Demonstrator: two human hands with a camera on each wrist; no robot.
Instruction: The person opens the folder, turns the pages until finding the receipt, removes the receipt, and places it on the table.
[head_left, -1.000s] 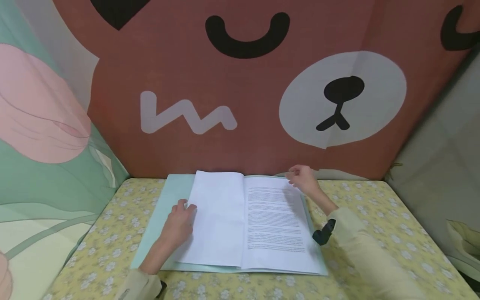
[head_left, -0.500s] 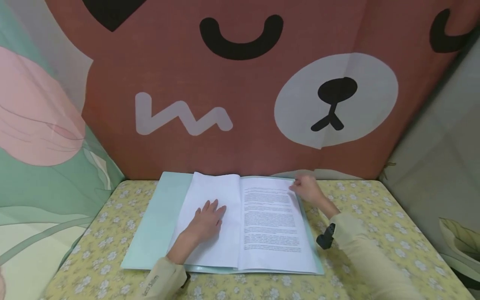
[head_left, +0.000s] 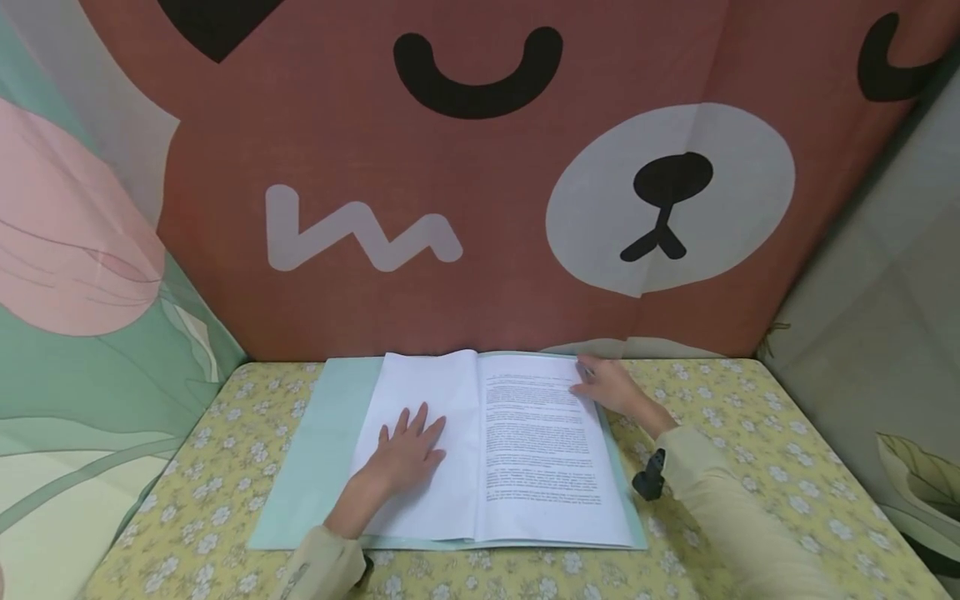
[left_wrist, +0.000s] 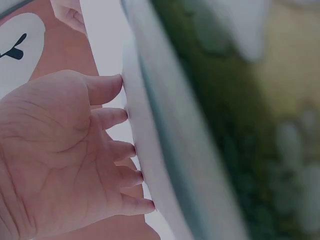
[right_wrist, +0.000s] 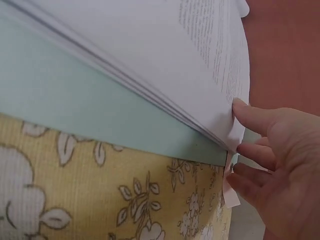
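A stack of white paper sheets lies spread in a pale green folder (head_left: 300, 492). The left page (head_left: 427, 375) is blank and the right page (head_left: 540, 467) carries printed text. My left hand (head_left: 405, 458) rests on the blank page with its fingers spread; in the left wrist view its fingertips (left_wrist: 131, 150) touch the paper. At the far right corner of the printed page is my right hand (head_left: 611, 387). In the right wrist view its thumb (right_wrist: 242, 107) lies on top of the page and the forefinger is at the sheet edge, pinching the corner.
The folder lies on a table with a yellow floral cloth (head_left: 720, 417). Behind the table hangs a brown cloth with a bear face (head_left: 510, 308). Below the right fingers, a small pale pink strip (right_wrist: 230, 195) shows by the folder corner.
My left hand has moved right from the left page's outer edge and lies spread on that page. My right hand has come down onto the far right corner of the printed page.
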